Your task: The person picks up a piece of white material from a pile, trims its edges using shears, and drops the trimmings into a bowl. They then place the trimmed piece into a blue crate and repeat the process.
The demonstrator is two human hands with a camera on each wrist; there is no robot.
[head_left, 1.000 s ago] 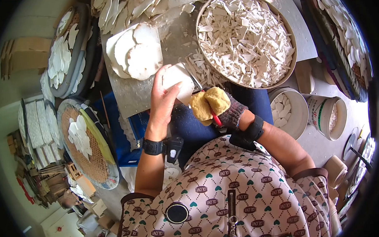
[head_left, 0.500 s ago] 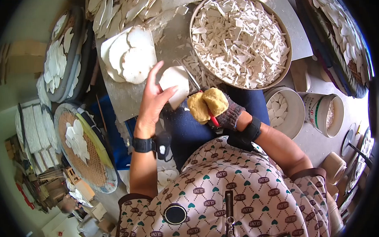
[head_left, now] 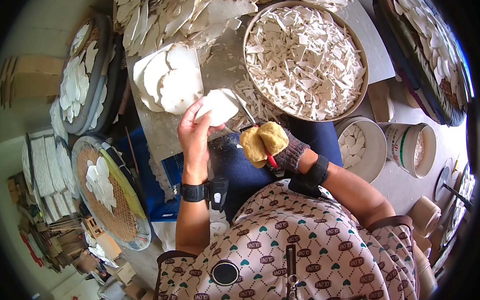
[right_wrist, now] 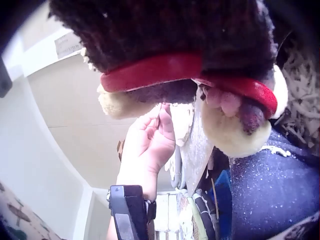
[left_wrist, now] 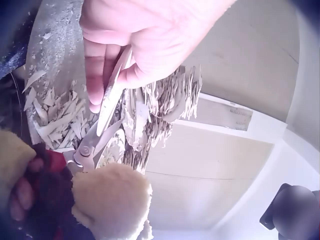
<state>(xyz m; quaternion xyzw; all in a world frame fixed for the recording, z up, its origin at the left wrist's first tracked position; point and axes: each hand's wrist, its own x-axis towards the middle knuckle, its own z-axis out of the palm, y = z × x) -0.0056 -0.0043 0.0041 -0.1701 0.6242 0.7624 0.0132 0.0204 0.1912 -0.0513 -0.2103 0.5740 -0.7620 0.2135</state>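
Between thumb and fingers, the left hand (head_left: 195,137) pinches a thin white slice (head_left: 218,106) beside the scissors. In the left wrist view the slice (left_wrist: 114,95) is seen edge-on in the left hand (left_wrist: 135,45), at the scissor blades (left_wrist: 95,145). The right hand (head_left: 288,148), in a dark knitted glove, grips red-handled scissors (head_left: 272,160) padded with yellow foam (head_left: 263,140). The right wrist view shows the red handle (right_wrist: 150,71) in the gloved hand (right_wrist: 165,30), its fingertips bare, with the left hand (right_wrist: 150,142) beyond.
A round tray (head_left: 365,66) of white scraps stands on the metal table (head_left: 163,132). White slices (head_left: 179,83) lie at its left and a heap (head_left: 193,17) behind. Buckets (head_left: 375,158) stand at the right, round racks (head_left: 115,207) at the left, a blue crate (head_left: 163,212) below.
The left hand first spread its fingers off the slice, then closed on it again. The slice has turned and tilted beside the scissors. The right hand keeps its grip on the scissors.
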